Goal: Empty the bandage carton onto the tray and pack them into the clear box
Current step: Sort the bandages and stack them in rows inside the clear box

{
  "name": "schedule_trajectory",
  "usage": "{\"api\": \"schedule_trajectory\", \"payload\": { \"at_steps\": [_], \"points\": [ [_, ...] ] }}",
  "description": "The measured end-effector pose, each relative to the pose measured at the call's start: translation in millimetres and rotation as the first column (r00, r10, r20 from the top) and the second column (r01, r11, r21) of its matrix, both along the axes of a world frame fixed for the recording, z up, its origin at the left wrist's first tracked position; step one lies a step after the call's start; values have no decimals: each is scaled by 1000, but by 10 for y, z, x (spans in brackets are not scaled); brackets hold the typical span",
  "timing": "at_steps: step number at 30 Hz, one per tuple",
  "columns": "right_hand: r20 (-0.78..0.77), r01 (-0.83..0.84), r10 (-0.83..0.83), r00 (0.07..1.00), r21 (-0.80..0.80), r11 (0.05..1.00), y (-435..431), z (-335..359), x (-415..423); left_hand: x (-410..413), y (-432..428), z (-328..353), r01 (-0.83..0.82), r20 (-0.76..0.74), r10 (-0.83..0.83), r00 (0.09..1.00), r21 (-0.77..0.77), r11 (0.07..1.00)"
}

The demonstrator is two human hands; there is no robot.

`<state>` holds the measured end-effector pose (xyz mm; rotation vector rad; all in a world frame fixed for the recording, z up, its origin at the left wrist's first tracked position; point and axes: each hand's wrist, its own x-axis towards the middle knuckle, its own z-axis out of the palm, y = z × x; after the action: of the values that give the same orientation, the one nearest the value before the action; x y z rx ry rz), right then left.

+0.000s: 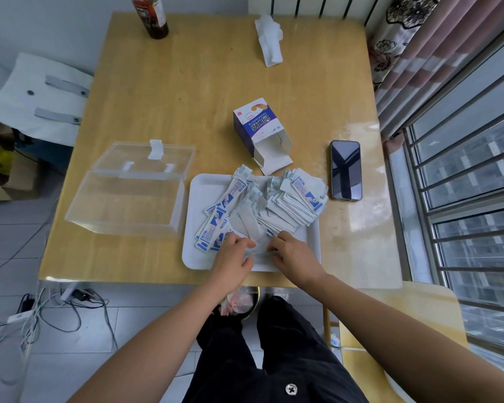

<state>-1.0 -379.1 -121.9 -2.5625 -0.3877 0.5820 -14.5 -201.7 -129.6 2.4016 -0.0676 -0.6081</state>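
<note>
The blue and white cardboard carton (258,130) lies open, seemingly emptied, behind the white plastic tray (205,186), where the wrapped white-blue bandages (288,203) are heaped. Fingers of the left hand (232,255) and the right hand (294,254) curl around one small bundle of them. The clear plastic box (128,199) looks empty; packing remains.

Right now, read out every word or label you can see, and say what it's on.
"CHUANGKOUTIE": on the carton, upside down from here.
"创口贴": large blue characters, also on the carton.
Blue print on the bandages: too small to read.
Label on the bottle: blurred, unreadable.
The phone: dark screen, no text.
</note>
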Motion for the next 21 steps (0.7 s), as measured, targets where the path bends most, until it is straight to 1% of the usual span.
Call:
{"api": "schedule_trajectory", "payload": {
  "at_steps": [2,4,6,8,10,13,17,19,21],
  "points": [
    [2,36,-36,999,33,999,8,11,-4,-6,2,2,-12,31,12,999,-14,1000],
    [-3,77,-77,997,57,995,5,6,-1,-6,9,3,-65,48,65,997,-16,998],
    [-39,65,-63,997,41,997,7,-11,-4,-13,4,7,-89,40,89,995,7,996],
    [-60,75,-72,996,46,996,23,-27,-19,-14,-21,15,-110,37,110,993,-4,994],
    [-55,109,-105,993,69,992,48,-24,-28,-1,-44,24,-120,19,121,993,-18,993],
    [-47,108,-105,993,88,990,76,-15,-49,7,-56,38,-123,-3,123,992,-26,992],
    [15,194,-202,979,215,957,91,60,-22,36,-33,146,-164,55,167,984,-62,985],
    [40,192,-208,977,242,951,88,115,7,43,-4,206,-209,-24,208,978,-131,969],
    [61,183,-204,977,245,952,101,183,35,58,41,287,-317,-181,277,944,-249,915]
  ]
}}
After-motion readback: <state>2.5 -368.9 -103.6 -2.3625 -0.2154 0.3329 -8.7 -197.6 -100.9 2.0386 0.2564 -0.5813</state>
